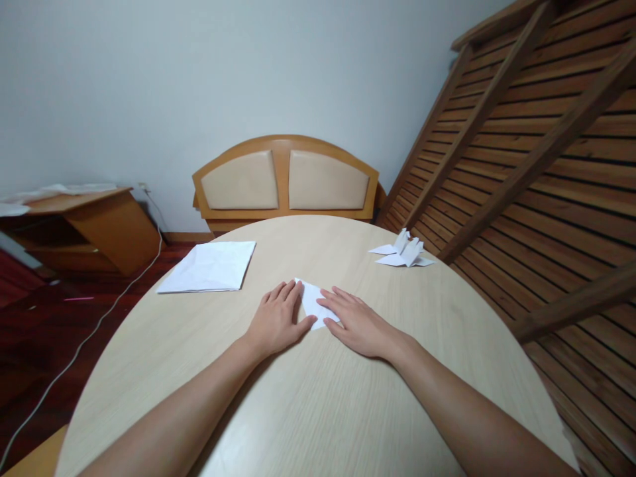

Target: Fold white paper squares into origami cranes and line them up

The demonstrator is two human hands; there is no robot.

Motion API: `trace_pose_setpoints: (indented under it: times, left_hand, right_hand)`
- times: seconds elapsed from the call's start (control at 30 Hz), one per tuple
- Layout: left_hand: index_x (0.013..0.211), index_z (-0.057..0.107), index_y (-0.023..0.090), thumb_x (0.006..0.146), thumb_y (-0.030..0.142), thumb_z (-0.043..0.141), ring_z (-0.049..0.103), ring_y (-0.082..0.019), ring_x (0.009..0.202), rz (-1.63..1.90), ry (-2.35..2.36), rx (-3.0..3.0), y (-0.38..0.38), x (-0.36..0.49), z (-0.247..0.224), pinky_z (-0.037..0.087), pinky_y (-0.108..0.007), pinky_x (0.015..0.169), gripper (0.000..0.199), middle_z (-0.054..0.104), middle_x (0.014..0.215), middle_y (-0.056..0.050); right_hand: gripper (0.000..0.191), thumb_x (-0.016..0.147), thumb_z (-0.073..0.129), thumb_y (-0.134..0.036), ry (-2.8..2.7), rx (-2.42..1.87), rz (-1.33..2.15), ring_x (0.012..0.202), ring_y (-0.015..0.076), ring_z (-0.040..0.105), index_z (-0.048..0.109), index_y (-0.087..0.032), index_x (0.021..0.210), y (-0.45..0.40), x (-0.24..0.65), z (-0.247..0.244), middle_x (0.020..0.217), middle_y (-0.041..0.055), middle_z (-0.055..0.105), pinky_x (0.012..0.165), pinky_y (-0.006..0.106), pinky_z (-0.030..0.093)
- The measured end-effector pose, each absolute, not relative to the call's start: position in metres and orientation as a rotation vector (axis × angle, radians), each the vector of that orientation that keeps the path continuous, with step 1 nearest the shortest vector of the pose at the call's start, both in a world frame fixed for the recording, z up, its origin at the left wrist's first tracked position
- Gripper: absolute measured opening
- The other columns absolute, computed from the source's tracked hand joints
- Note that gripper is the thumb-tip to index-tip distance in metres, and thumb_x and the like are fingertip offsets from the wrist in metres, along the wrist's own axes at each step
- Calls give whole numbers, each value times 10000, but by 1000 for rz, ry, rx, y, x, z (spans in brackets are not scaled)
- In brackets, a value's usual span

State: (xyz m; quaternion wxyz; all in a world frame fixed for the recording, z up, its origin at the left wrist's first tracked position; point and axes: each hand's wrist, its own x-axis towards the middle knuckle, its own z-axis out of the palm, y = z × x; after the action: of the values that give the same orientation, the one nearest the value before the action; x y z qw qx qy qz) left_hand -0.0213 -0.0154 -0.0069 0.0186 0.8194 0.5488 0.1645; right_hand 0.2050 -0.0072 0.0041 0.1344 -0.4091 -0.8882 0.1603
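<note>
A small folded piece of white paper [313, 306] lies flat on the round table between my hands. My left hand [279, 318] rests at its left side, fingers stretched forward, with the fingertips and thumb touching its edge. From the right, my right hand [355, 321] lies over the paper's right part, its fingers spread flat and the thumb on the lower edge. The paper's right corner is partly hidden under that hand.
The round wooden table [318, 417] carries a stack of white paper sheets [211, 266] at the left and folded paper cranes [405, 252] at the right. Beyond it stand a headboard [285, 179], a slatted wooden frame [536, 165] and a desk [109, 225]. A cable [94, 331] trails across the floor.
</note>
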Motion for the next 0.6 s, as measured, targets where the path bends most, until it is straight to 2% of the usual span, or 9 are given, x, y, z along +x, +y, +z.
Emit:
trace_pose_setpoints:
  times: [0.07,0.17,0.27,0.37,0.43,0.53,0.6]
  left_hand:
    - [1445,478,136,933,396,613,502,-311,1323,579,1608,2605,-17,-21,-3,404,-444,1064,589,536,1465,-159]
    - [1274,628,224,945,154,552,627,-248,1095,520,1461,2740,-18,-20,5,447,-399,917,345,716,1195,-68]
    - [1065,712,219,942,86,509,663,-245,943,347,1464,2829,-19,-19,11,430,-404,836,272,761,978,-51]
    - [1029,708,182,952,138,501,656,-283,991,291,1573,2846,-23,-18,15,432,-427,832,226,756,1016,-91]
    - [1068,691,166,977,252,497,637,-316,1055,340,1644,2818,-26,-16,15,443,-455,856,230,739,1108,-119]
    - [1180,649,157,956,474,538,599,-359,1158,426,1637,2767,-30,-15,12,452,-508,934,403,660,1307,-152]
    - [1261,611,158,912,536,587,576,-376,1213,448,1569,2765,-30,-16,9,434,-541,1003,515,603,1393,-167]
  right_hand:
    - [482,993,484,-366,-2574,-1188,400,1456,309,355,523,-208,1447,-8,206,6,1566,98,438,1183,517,306]
    - [447,976,525,-342,-2555,-1146,332,1352,301,465,570,-224,1404,-6,206,7,1482,98,540,1126,512,374]
    - [377,978,483,-226,-2503,-1084,349,1258,262,533,634,-225,1324,-2,206,7,1357,83,644,1081,474,423]
    - [375,969,429,-128,-2437,-1013,431,1169,220,590,685,-209,1230,1,207,5,1210,81,709,1041,412,465]
    - [375,951,439,-97,-2423,-952,488,1160,204,601,696,-215,1197,2,206,4,1182,74,710,1032,382,476]
    - [377,933,459,-71,-2443,-849,528,1201,199,593,690,-241,1177,0,205,3,1184,49,711,1047,383,467]
    - [358,929,480,-75,-2432,-807,510,1223,208,586,676,-247,1175,0,205,2,1173,42,718,1059,408,456]
